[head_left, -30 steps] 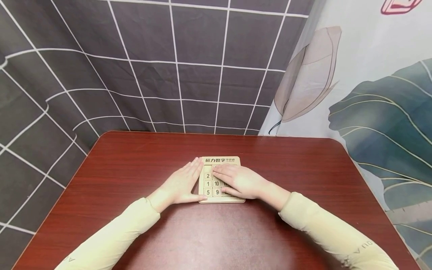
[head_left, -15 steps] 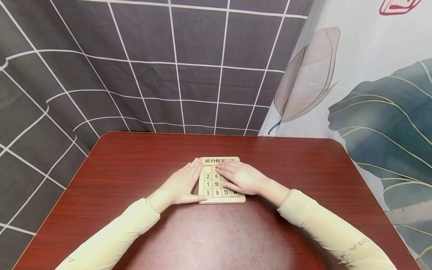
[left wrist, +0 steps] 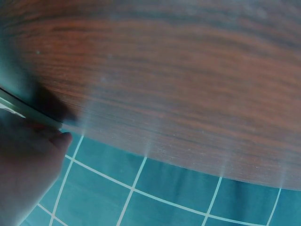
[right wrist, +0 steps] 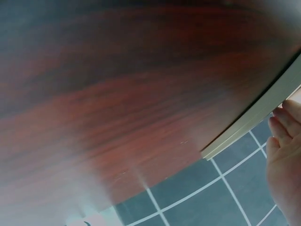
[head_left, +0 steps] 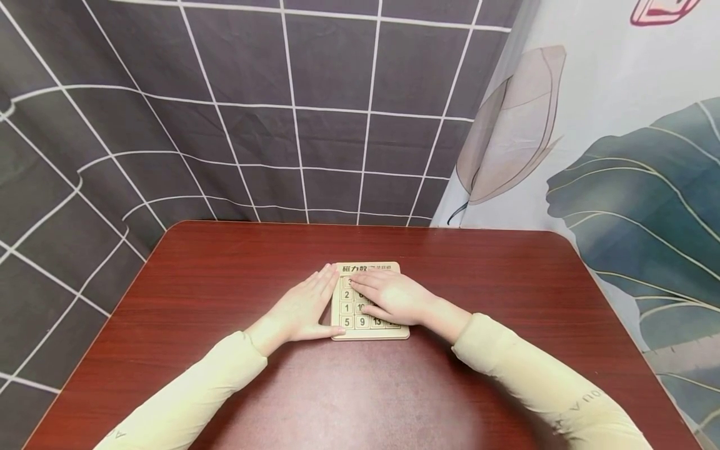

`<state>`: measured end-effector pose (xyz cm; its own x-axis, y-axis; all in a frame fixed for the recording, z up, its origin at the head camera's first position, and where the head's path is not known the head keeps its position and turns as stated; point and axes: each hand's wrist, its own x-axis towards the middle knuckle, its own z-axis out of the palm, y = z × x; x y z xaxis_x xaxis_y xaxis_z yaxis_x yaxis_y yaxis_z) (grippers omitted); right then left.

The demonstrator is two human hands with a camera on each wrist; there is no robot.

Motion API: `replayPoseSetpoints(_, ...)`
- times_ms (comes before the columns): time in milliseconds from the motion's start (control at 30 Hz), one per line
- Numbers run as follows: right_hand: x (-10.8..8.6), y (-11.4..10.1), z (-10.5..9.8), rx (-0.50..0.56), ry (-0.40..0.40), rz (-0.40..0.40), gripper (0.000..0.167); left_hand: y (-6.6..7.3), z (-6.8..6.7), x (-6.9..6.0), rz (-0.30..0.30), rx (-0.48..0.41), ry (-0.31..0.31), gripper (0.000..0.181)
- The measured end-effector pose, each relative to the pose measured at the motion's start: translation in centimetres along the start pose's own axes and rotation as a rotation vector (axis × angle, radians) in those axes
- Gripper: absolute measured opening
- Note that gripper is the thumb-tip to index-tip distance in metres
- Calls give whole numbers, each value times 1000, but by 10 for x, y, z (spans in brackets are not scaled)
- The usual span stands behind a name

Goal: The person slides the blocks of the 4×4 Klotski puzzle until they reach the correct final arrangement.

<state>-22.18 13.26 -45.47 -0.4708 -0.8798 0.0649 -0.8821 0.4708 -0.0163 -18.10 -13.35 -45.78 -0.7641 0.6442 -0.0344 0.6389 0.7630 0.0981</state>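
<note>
A pale number-tile board [head_left: 369, 335] lies flat on the dark red table, with 2, 1, 5 and 9 readable at its left and bottom. The left hand [head_left: 300, 308] rests along the board's left edge, fingers straight, thumb on the bottom left corner. Across the upper and middle tiles lies the right hand [head_left: 399, 298], fingertips on the top-left tile, hiding most tiles to the right. In the left wrist view the left hand [left wrist: 30, 165] is at the board's edge. The right wrist view shows the right hand [right wrist: 288, 165] over the board's side [right wrist: 254, 115].
The table [head_left: 236, 269] extends around the board on all sides. Behind it hangs a dark curtain [head_left: 332, 137] with white grid lines, and at the right a pale curtain [head_left: 596, 81] with leaf patterns.
The right hand first shifted slightly up and right, then back left. The 3 tile has moved left into the top-left space. The left hand has stayed in place.
</note>
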Motion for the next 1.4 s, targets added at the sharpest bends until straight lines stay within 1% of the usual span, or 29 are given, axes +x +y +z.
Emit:
replayPoseSetpoints(200,3,-5,-4,18,-36,17,61,2,-3,0,3,-7,2,113)
replayPoseSetpoints(367,1,-6,-9,39,-30,12,60,2,-4,-1,-3,-10,-3,114)
replayPoseSetpoints(500,-8,-3,-12,51,-8,20,60,2,-4,0,-5,-11,-10,114)
replayPoseSetpoints(700,-27,8,-12,40,27,51,59,2,-2,0,-12,-7,-20,115)
replayPoseSetpoints(867,-36,13,-10,27,46,35,55,1,-1,0,-11,-7,-21,115)
replayPoseSetpoints(1000,-35,14,-9,18,56,19,53,0,0,0,-5,-17,-9,115)
replayPoseSetpoints(1100,-33,12,-8,20,53,27,54,0,1,0,-7,-15,-8,116)
replayPoseSetpoints(1400,-19,6,-5,23,7,43,57,0,2,2,-12,-16,-18,116)
